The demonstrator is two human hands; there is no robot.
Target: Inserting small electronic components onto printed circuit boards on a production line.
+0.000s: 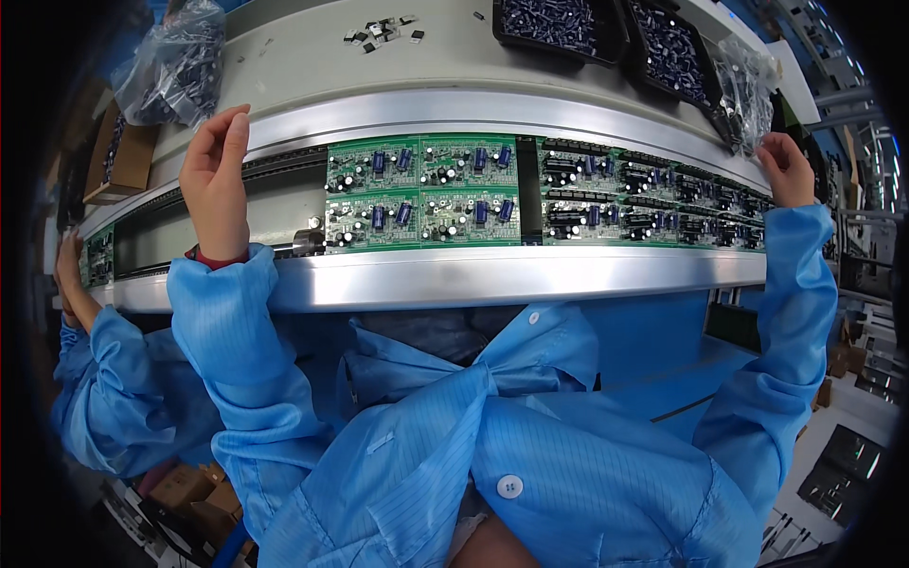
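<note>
My left hand hovers over the far rail at the left, thumb and fingers pressed together; anything in the pinch is too small to make out. Below it runs the assembly line's track, with a green circuit board panel to its right carrying blue capacitors and small parts. At the far right my right hand is raised with its fingertips drawn together, near a clear plastic bag; what they hold, if anything, cannot be seen. A second circuit board panel, with black parts, stretches toward that hand.
Two black trays of capacitors stand on the back ledge, with loose black components to their left. A bag of capacitors and a cardboard box are at the left. Another person's hand touches the track's left end.
</note>
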